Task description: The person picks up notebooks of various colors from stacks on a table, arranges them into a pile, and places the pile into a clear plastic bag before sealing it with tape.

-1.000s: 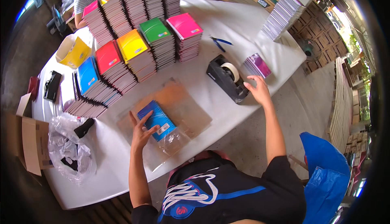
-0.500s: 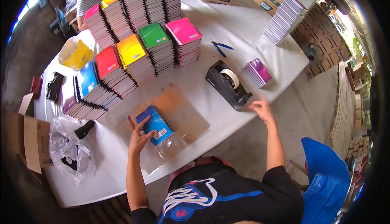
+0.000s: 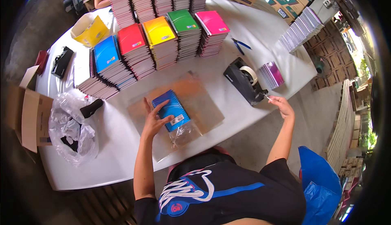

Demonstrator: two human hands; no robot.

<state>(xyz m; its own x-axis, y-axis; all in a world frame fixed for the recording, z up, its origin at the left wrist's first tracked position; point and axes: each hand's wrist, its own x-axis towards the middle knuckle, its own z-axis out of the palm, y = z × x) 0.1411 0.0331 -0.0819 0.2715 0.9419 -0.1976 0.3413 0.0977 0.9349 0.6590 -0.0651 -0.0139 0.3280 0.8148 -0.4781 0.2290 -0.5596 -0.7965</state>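
Spiral notebooks with a blue cover [image 3: 176, 106] lie partly in a clear plastic bag [image 3: 185, 135] on a brown-stained sheet [image 3: 203, 111]. My left hand [image 3: 154, 119] rests over their left side, fingers spread and touching the cover. At the front of a black tape dispenser [image 3: 240, 84] with a pale tape roll [image 3: 249, 75], my right hand [image 3: 284, 106] is closed in a pinch on a small piece of clear tape [image 3: 267, 97]. Just beyond the dispenser stands a small stack of purple notebooks [image 3: 273, 75].
Tall notebook stacks [image 3: 159, 32] in several colours fill the table's far left. Blue-handled pliers [image 3: 240, 45] lie behind the dispenser. A plastic bag with black items [image 3: 73, 131] and an open carton [image 3: 36, 119] are at left. Another person's arm [image 3: 102, 0] shows at the far side.
The view has shifted, so the table things appear higher and farther right. My right fingers now pinch tape at the dispenser's front edge; my left hand stays on the blue notebooks.
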